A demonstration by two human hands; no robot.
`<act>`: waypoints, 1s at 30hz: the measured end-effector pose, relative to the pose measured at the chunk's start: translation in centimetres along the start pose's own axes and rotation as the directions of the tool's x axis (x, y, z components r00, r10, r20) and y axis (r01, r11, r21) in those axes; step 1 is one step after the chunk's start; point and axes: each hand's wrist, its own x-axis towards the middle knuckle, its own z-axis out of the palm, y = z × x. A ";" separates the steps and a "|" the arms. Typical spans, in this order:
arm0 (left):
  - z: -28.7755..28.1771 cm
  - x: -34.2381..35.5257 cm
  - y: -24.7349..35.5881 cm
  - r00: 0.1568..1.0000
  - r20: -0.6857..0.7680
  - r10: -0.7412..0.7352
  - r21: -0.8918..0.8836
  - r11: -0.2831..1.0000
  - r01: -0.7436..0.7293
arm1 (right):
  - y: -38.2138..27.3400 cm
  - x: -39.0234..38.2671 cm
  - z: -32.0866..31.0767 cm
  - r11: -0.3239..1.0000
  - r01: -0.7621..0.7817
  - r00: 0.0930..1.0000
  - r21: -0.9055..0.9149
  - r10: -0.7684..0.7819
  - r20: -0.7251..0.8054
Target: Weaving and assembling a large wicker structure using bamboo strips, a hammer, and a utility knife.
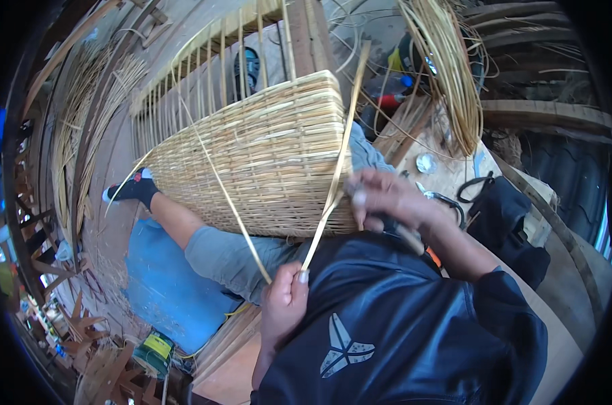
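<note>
A tightly woven panel of pale rattan [252, 148] lies across my lap, with bare upright stakes along its far side. My left hand [283, 297] is closed in a pinch on a long rattan strand [323, 226] that runs up past the panel's right end. A second thin strand [218, 179] also comes down to this hand across the weave. My right hand [397, 199], slightly blurred, is at the panel's right edge with its fingers curled beside the strand. Whatever lies between those fingers is hidden. Below that hand, a slim handle with an orange end [433, 256] shows partly.
Bundles of loose rattan hang at the upper right [454, 81] and lie at the left [93, 115]. On the board to my right are a black bag [508, 229] and a small round shiny thing [425, 163]. A blue sheet [171, 283] covers the floor beside my leg.
</note>
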 end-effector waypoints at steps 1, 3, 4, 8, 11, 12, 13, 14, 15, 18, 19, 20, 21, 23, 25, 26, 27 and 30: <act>0.5 0.5 -0.4 1.000 -0.020 0.003 -0.021 1.000 -0.003 | 1.0 -0.1 1.1 0.998 -0.051 0.992 -0.037 0.054 0.110; 1.3 1.8 0.0 0.997 -0.054 0.047 -0.034 0.998 -0.049 | 2.2 0.4 2.8 0.985 -0.090 0.945 -0.144 0.130 0.299; 1.3 1.9 0.4 0.997 -0.053 0.048 -0.029 0.998 -0.050 | 2.2 0.4 3.8 0.974 -0.085 0.910 -0.210 0.162 0.381; 0.6 1.6 1.1 0.999 -0.016 0.034 -0.041 0.999 -0.035 | 3.9 2.2 3.1 0.998 -0.040 0.934 0.051 0.019 0.357; 0.2 0.4 -0.1 0.999 0.044 -0.021 -0.056 0.998 0.024 | 3.6 1.7 3.1 0.994 0.005 0.946 0.105 -0.039 0.323; 0.2 0.0 -0.3 0.999 0.039 0.008 -0.039 0.999 -0.007 | 3.7 1.7 2.9 0.992 0.011 0.947 0.124 -0.051 0.318; 0.1 -0.2 -0.4 0.999 0.037 0.038 -0.022 0.999 -0.038 | 3.6 1.5 2.7 0.995 0.000 0.943 0.098 -0.032 0.331; 0.0 -0.4 -0.6 0.998 0.051 0.042 -0.020 0.999 -0.041 | 4.0 1.6 2.6 0.995 0.005 0.947 0.105 -0.038 0.319; -0.1 -0.6 -0.4 0.997 0.047 0.064 0.059 0.996 -0.067 | 4.6 1.7 2.6 0.995 -0.008 0.951 0.098 -0.022 0.308; -0.9 -2.2 0.7 0.998 0.022 0.052 0.167 0.984 -0.055 | 4.6 2.1 3.1 0.995 -0.052 0.933 0.087 0.017 0.360; -1.0 -2.4 0.8 0.999 0.013 0.031 0.193 0.981 -0.033 | 4.5 2.0 3.3 0.999 -0.045 0.937 0.020 0.035 0.347; -1.0 -2.5 0.7 0.999 0.026 0.034 0.197 0.980 -0.039 | 4.5 1.9 3.5 0.998 -0.039 0.941 -0.045 0.052 0.334; -1.1 -2.6 0.7 1.000 0.030 -0.005 0.158 0.987 0.000 | 4.5 1.7 3.6 0.996 -0.038 0.949 -0.076 0.060 0.310; -1.1 -2.8 0.7 0.998 0.045 -0.046 0.122 0.992 0.041 | 4.6 1.7 3.6 0.995 -0.025 0.952 -0.093 0.052 0.301; -1.0 -3.1 0.9 0.994 0.036 -0.103 0.092 0.991 0.100 | 4.6 1.8 3.1 0.994 -0.016 0.954 -0.113 0.048 0.295; -1.1 -3.5 0.9 0.994 0.042 -0.105 0.093 0.991 0.101 | 4.4 1.9 2.6 0.995 0.020 0.968 -0.094 0.004 0.251; -1.2 -4.0 1.0 0.993 0.022 -0.113 0.096 0.989 0.110 | 4.2 2.0 2.1 0.995 0.056 0.978 -0.078 -0.038 0.206; -1.5 -4.3 0.5 0.988 0.017 -0.155 0.150 0.977 0.150 | 3.2 1.4 3.2 0.994 0.099 0.977 -0.054 -0.087 0.192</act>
